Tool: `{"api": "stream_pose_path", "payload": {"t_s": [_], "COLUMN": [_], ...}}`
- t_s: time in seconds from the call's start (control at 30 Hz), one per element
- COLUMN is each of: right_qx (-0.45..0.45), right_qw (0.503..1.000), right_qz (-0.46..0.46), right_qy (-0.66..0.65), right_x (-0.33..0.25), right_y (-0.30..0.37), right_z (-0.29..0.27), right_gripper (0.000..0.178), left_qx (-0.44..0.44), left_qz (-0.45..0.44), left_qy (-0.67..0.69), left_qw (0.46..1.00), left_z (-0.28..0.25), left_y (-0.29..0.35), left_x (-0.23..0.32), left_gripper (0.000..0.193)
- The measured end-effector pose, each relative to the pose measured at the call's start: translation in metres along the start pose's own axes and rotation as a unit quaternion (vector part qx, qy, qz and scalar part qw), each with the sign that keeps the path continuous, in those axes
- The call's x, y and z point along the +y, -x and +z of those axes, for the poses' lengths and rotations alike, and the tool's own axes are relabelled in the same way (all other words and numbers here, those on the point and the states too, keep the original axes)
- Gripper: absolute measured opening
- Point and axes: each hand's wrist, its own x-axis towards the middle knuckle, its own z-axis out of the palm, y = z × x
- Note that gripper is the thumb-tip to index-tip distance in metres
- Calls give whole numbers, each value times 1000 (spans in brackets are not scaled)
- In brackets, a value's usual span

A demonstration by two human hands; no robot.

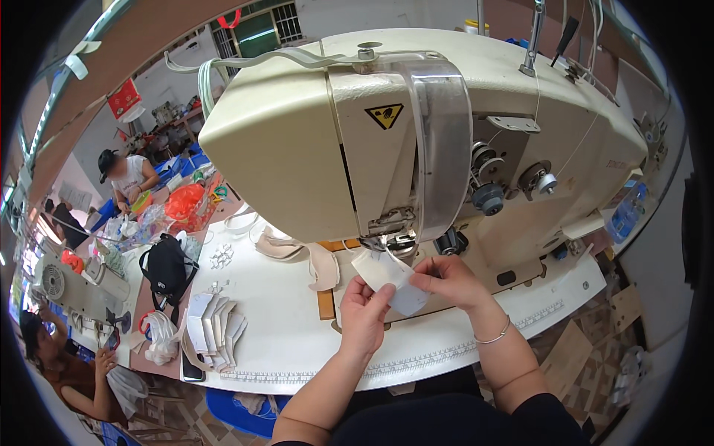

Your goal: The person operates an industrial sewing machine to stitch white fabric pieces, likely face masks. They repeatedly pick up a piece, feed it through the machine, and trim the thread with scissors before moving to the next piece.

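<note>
A flat white piece [408, 299], cloth or card, is held just in front of the needle area of a big cream sewing machine [282, 149]. My left hand [364, 315] pinches its left side between thumb and fingers. At its right edge my right hand [452, 282] is closed, thumb against forefinger; a narrow light strip runs up from there toward the presser foot [401, 242]. The foot and the machine head hide the strip's upper end. A bracelet [494, 331] circles my right wrist.
Left on the white table lie a stack of folded white pieces [210, 327], small white bits [222, 256], a beige strip [323, 267] and a black bag [169, 269]. A ruler tape [416, 362] follows the front edge. Two people [132, 175] [82, 372] sit farther left.
</note>
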Motion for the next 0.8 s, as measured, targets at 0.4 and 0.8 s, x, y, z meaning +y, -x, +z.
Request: {"api": "stream_pose_path", "payload": {"t_s": [0.4, 0.8], "right_qx": [183, 20], "right_qw": [941, 995], "right_qz": [-84, -21], "right_qy": [-273, 91], "right_x": [0, 0], "right_y": [-14, 4], "right_z": [3, 8], "right_gripper": [13, 22], "left_qx": [0, 14], "left_qz": [35, 35], "left_qy": [-32, -49], "left_qw": [999, 998], "left_z": [4, -1], "left_y": [-2, -8], "left_x": [-1, 2], "left_gripper": [40, 38]}}
